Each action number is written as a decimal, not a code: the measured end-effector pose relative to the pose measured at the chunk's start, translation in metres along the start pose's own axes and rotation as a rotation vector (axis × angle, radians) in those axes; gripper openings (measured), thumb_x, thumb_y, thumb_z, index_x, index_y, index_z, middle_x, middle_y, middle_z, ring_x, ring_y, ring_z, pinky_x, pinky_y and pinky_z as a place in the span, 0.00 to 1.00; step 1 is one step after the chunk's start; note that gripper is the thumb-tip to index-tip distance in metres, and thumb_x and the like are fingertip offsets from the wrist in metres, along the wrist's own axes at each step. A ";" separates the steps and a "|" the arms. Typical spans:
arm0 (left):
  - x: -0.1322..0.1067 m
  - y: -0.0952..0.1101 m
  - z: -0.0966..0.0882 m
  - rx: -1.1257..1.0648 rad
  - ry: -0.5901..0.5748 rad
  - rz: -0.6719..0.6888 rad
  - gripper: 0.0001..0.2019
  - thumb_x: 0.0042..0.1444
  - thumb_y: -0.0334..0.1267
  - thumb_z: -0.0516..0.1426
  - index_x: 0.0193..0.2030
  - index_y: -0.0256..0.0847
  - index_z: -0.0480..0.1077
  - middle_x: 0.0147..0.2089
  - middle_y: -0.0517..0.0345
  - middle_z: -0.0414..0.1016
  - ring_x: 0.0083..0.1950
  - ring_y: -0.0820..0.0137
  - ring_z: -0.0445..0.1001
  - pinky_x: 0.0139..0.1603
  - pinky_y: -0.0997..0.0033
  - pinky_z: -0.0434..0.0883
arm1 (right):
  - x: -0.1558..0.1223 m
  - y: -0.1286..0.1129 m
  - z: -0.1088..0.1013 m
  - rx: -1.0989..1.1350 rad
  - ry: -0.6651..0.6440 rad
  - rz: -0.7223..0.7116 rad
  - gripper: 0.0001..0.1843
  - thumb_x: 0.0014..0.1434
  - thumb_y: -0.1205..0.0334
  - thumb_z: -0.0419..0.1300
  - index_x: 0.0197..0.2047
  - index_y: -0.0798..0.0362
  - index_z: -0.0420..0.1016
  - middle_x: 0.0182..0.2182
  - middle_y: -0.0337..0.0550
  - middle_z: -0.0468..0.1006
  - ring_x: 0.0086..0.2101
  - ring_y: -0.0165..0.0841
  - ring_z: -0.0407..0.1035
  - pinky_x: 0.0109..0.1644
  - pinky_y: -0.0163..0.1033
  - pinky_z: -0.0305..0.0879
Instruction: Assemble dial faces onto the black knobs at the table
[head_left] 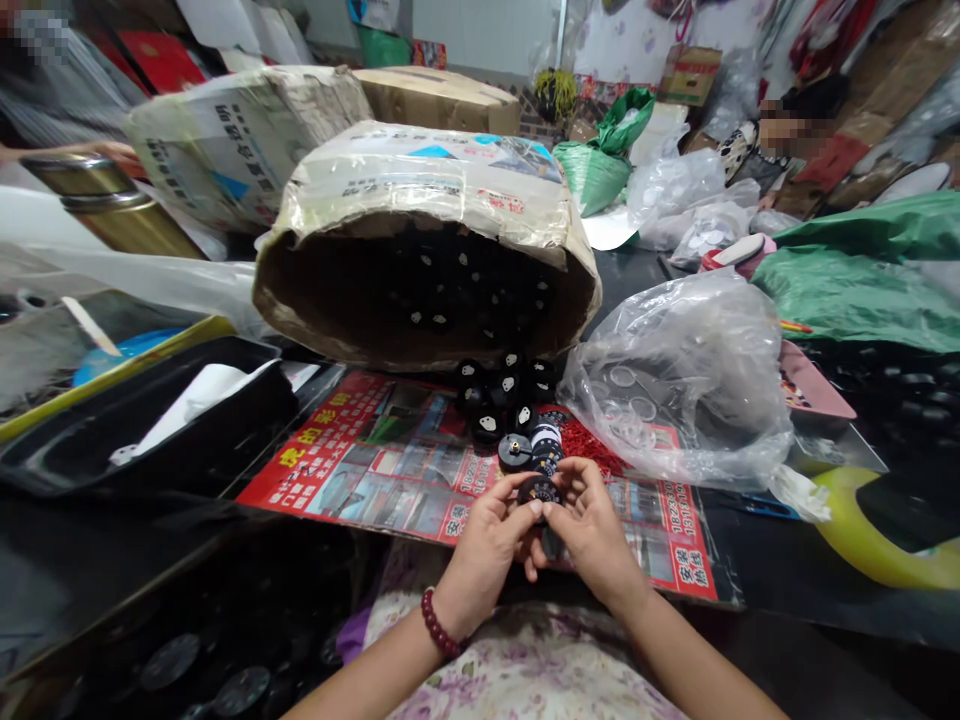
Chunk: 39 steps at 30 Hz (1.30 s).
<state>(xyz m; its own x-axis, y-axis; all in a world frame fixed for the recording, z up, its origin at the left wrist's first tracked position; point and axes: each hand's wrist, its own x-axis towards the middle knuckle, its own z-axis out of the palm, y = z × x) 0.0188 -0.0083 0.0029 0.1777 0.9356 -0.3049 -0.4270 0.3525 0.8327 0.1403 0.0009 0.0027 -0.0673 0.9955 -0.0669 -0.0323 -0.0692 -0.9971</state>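
Note:
Over the near edge of the printed board, my left hand (484, 550) and my right hand (596, 545) pinch a small round black watch dial (538, 490) with pale markings. Both thumbs press on its near rim, and fingers curl beneath it. Just beyond it lies a row of similar dials (546, 445), some with white faces. Beside that row sits a dark grey disc (514, 452) with a small brass-coloured centre. Several black rounded parts (487, 425) with white spots are heaped farther back. What my lower fingers touch is partly hidden.
A large torn sack-covered box (427, 190) opens toward me with more black parts inside. To the right are red shreds (589, 445), a clear bag (682, 370) of clear rings and a yellow tape roll (862, 530). A black tray (142, 410) stands left.

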 end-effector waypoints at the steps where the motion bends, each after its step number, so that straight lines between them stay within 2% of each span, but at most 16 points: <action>1: 0.000 -0.001 0.000 -0.001 0.007 -0.004 0.18 0.51 0.38 0.59 0.49 0.38 0.63 0.18 0.67 0.69 0.14 0.76 0.67 0.11 0.81 0.65 | 0.000 0.000 0.001 0.036 0.004 0.022 0.19 0.49 0.68 0.58 0.44 0.48 0.59 0.37 0.38 0.66 0.40 0.31 0.66 0.45 0.38 0.64; 7: 0.001 -0.004 -0.001 -0.020 0.048 -0.001 0.16 0.50 0.37 0.58 0.47 0.37 0.65 0.17 0.68 0.68 0.12 0.77 0.64 0.09 0.83 0.63 | -0.002 -0.003 0.011 0.175 0.053 0.059 0.16 0.47 0.70 0.58 0.39 0.48 0.59 0.32 0.33 0.66 0.35 0.28 0.64 0.39 0.33 0.62; 15: 0.007 -0.001 0.000 -0.001 0.088 -0.002 0.18 0.52 0.38 0.57 0.49 0.34 0.65 0.12 0.69 0.65 0.10 0.77 0.61 0.08 0.83 0.61 | 0.007 0.006 0.015 0.187 0.090 0.047 0.14 0.47 0.69 0.58 0.36 0.49 0.58 0.30 0.32 0.65 0.32 0.28 0.64 0.36 0.32 0.62; 18: 0.009 0.002 -0.002 0.015 0.042 -0.073 0.19 0.52 0.39 0.58 0.50 0.34 0.64 0.14 0.67 0.67 0.11 0.77 0.63 0.08 0.83 0.62 | 0.007 0.003 0.007 0.000 0.047 0.021 0.10 0.50 0.68 0.57 0.34 0.51 0.60 0.29 0.34 0.66 0.31 0.29 0.64 0.36 0.34 0.62; 20: 0.009 0.003 -0.004 0.028 -0.006 -0.097 0.21 0.52 0.41 0.59 0.52 0.36 0.62 0.19 0.65 0.71 0.14 0.76 0.68 0.10 0.82 0.64 | 0.004 -0.002 0.000 -0.247 0.040 -0.107 0.07 0.53 0.68 0.56 0.36 0.51 0.63 0.31 0.38 0.69 0.33 0.32 0.65 0.38 0.37 0.62; 22: 0.008 0.004 -0.006 0.077 -0.043 -0.073 0.24 0.52 0.45 0.59 0.54 0.38 0.60 0.23 0.63 0.73 0.18 0.73 0.72 0.12 0.80 0.67 | -0.001 -0.006 -0.005 -0.502 0.024 -0.300 0.07 0.56 0.69 0.54 0.39 0.52 0.66 0.37 0.43 0.70 0.38 0.35 0.65 0.43 0.40 0.62; 24: 0.007 0.002 -0.006 0.160 -0.055 -0.025 0.27 0.52 0.48 0.59 0.55 0.38 0.58 0.21 0.63 0.72 0.19 0.71 0.73 0.12 0.80 0.67 | -0.006 -0.008 -0.008 -0.689 -0.028 -0.443 0.08 0.59 0.70 0.50 0.38 0.52 0.68 0.40 0.46 0.69 0.41 0.36 0.64 0.45 0.41 0.62; 26: 0.005 -0.002 -0.006 0.217 -0.055 -0.002 0.29 0.52 0.50 0.58 0.56 0.37 0.58 0.17 0.65 0.69 0.16 0.72 0.70 0.10 0.82 0.63 | -0.008 -0.007 -0.007 -0.804 -0.049 -0.504 0.10 0.61 0.71 0.47 0.35 0.53 0.67 0.38 0.47 0.69 0.39 0.36 0.64 0.43 0.41 0.63; 31: 0.007 -0.019 -0.002 0.071 -0.004 -0.091 0.31 0.51 0.52 0.58 0.57 0.36 0.58 0.11 0.67 0.66 0.11 0.73 0.65 0.08 0.83 0.59 | -0.003 0.008 -0.005 -1.025 0.115 -0.622 0.11 0.60 0.70 0.45 0.30 0.54 0.65 0.29 0.45 0.68 0.32 0.37 0.61 0.35 0.41 0.61; 33: 0.008 -0.023 0.002 0.000 0.012 -0.120 0.27 0.51 0.52 0.58 0.53 0.37 0.62 0.11 0.67 0.65 0.11 0.75 0.63 0.08 0.84 0.58 | 0.000 0.013 -0.005 -1.096 0.155 -0.651 0.10 0.59 0.69 0.46 0.28 0.53 0.64 0.27 0.44 0.67 0.30 0.37 0.60 0.33 0.41 0.59; 36: 0.007 -0.023 0.009 -0.059 0.034 -0.135 0.20 0.50 0.52 0.59 0.40 0.36 0.67 0.12 0.68 0.64 0.10 0.80 0.60 0.08 0.87 0.55 | 0.002 0.018 -0.005 -1.147 0.185 -0.669 0.10 0.58 0.69 0.46 0.28 0.53 0.63 0.26 0.43 0.66 0.29 0.37 0.60 0.32 0.41 0.57; 39: 0.005 -0.020 0.014 -0.091 0.058 -0.144 0.19 0.47 0.53 0.61 0.31 0.37 0.67 0.11 0.69 0.62 0.10 0.82 0.58 0.08 0.88 0.54 | 0.002 0.020 -0.004 -1.168 0.191 -0.671 0.10 0.59 0.69 0.47 0.28 0.53 0.63 0.26 0.43 0.67 0.29 0.37 0.60 0.32 0.41 0.57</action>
<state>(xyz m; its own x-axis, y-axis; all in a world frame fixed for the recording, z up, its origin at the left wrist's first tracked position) 0.0412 -0.0111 -0.0089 0.1921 0.8740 -0.4463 -0.4802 0.4803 0.7340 0.1435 0.0019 -0.0171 -0.2318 0.8156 0.5302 0.8587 0.4277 -0.2825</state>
